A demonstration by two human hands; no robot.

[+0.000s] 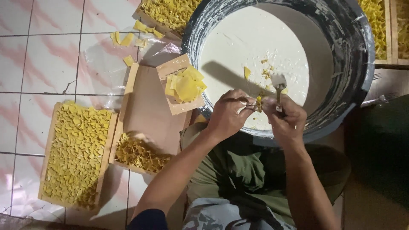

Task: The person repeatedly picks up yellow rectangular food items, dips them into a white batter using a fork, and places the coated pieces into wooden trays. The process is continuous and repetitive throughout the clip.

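Observation:
My left hand (228,115) and my right hand (286,117) meet over the near rim of a big dark basin (353,64) filled with white paste (255,38). Between the fingertips of both hands sits a small yellow folded wrapper (258,103). My right hand also grips a metal spoon (278,85), bowl upward and coated in white paste. A thin metal utensil lies under the fingers of my left hand. Just left of the basin, a small wooden board (181,106) carries a stack of flat yellow wrappers (185,85).
On the tiled floor at left, a wooden tray (47,140) is packed with folded yellow pieces. A second tray (147,106) beside it is partly filled. More filled trays stand at the top (168,10) and top right (377,25). Loose wrappers (123,40) lie on plastic sheeting.

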